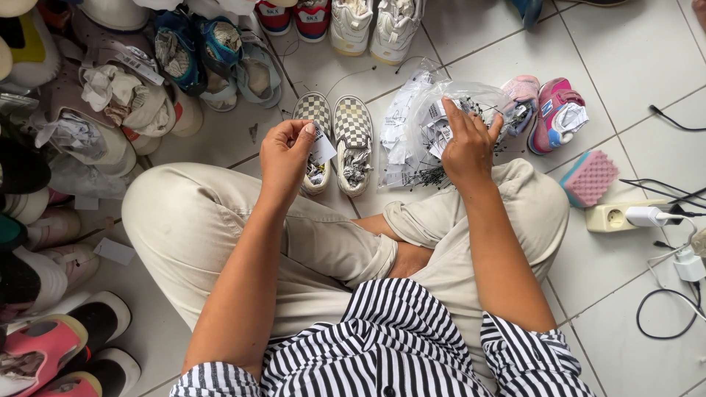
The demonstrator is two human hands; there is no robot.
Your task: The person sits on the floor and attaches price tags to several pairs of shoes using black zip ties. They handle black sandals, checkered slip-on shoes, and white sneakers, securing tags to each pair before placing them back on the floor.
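Observation:
I sit cross-legged on a tiled floor. My left hand (285, 156) pinches a small white paper tag (322, 148) just above a pair of small black-and-white checkered slip-on shoes (353, 136). My right hand (466, 144) rests fingers-down inside a clear plastic bag (412, 132) filled with white tags and thin black strings, gripping some of its contents. The bag lies on the floor against my right knee.
Many children's shoes crowd the left side and top, some stuffed with paper. A pink and blue pair (557, 114) lies right of the bag. A pink sponge (590, 177), a power strip (616, 216) with chargers and black cables sit at right. A loose tag (113, 251) lies at left.

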